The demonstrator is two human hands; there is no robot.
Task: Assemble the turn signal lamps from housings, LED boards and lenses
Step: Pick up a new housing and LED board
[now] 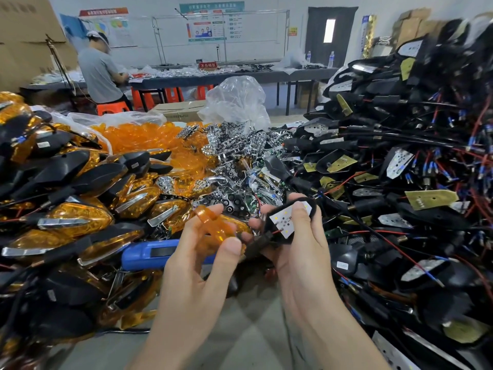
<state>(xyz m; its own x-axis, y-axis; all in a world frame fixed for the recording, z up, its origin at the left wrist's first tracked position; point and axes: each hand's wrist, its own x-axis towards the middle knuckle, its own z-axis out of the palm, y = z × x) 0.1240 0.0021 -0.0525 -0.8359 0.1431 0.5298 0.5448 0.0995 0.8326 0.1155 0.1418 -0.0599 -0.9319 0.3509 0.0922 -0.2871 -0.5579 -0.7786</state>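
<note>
Amber lens (215, 231) pinched in left hand (194, 276) fingers; black housing (257, 244) pinched in right hand (301, 252) fingers

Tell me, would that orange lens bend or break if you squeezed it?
The lens is probably stiff: it holds its moulded curve in the left hand. It is likely light, being thin see-through plastic. Its glossy surface may be slippery.

White wall (293, 28), dark windowed door (314, 36), long table (213, 78), seemingly orange stools (173, 95) beneath.

Both raised — left grip (197, 265), right grip (301, 252) curled, apparently pinching.
</note>
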